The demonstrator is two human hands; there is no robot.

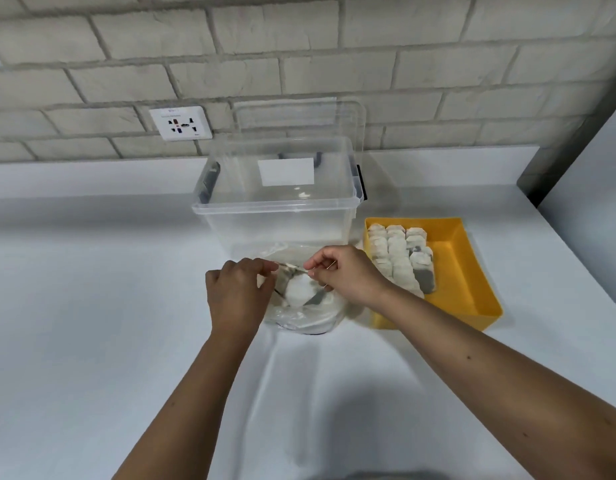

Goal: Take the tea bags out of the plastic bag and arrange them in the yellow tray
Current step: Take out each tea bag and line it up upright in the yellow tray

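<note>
A clear plastic bag [310, 317] lies on the white counter in front of me, with tea bags [299, 289] showing through its opening. My left hand [237, 292] pinches the bag's left rim. My right hand [344, 275] pinches the right rim, and the opening is stretched between them. To the right stands the yellow tray [469, 271]. Several tea bags [400, 258] lie in rows along its left half; its right half is bare.
A large clear storage box [275, 209] stands just behind the plastic bag, its lid leaning on the brick wall. A wall socket [181, 123] sits at the back left. The white counter [92, 306] stretches wide to the left and toward me.
</note>
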